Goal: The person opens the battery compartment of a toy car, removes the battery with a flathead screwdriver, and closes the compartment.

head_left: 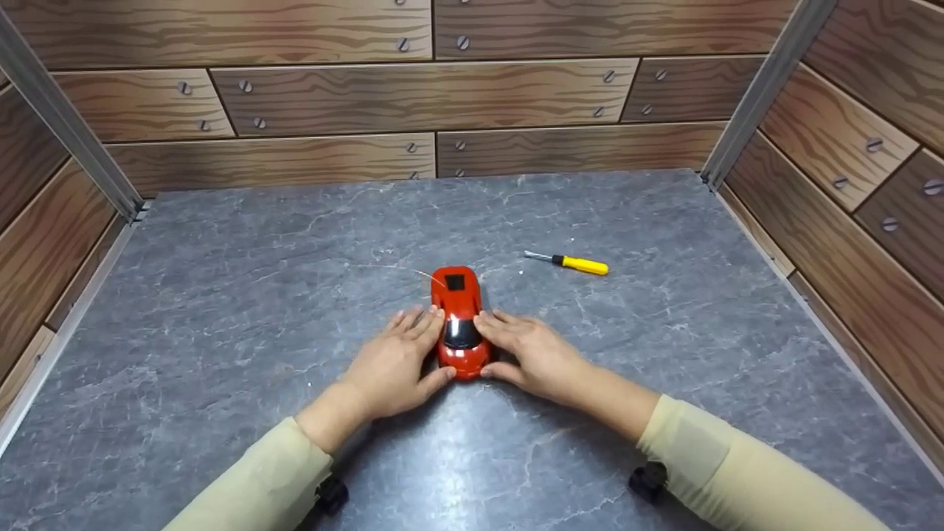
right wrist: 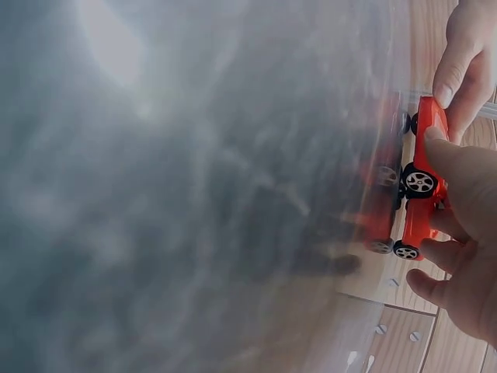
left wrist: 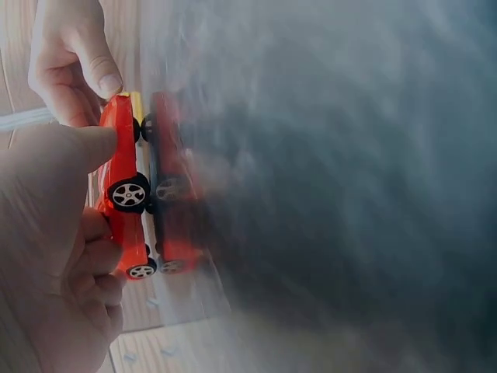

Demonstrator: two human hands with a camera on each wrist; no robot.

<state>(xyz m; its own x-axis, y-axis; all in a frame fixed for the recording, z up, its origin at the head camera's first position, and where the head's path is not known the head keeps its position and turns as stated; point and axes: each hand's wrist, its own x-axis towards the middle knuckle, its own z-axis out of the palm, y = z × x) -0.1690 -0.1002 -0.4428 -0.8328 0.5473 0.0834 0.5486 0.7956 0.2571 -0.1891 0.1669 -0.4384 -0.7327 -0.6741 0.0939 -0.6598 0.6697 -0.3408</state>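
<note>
A red toy car [head_left: 461, 295] with a dark windshield and a black patch at its far end stands between both hands. My left hand [head_left: 394, 361] holds its left side, fingers along the body and thumb at the near corner. On the opposite side my right hand [head_left: 542, 358] grips it the same way. Silver-spoked black wheels [left wrist: 128, 194] show in both wrist views, at or barely above the tabletop; I cannot tell if they touch. Beyond the right hand lies a screwdriver [head_left: 586, 265] with a yellow handle, touched by neither hand.
The grey marbled tabletop [head_left: 258, 295] mirrors the car. Wood-patterned walls [head_left: 413, 96] enclose the back and sides, with metal posts at the corners. A thin pale line meets the car's far left side; whether it is a wire or table marking is unclear.
</note>
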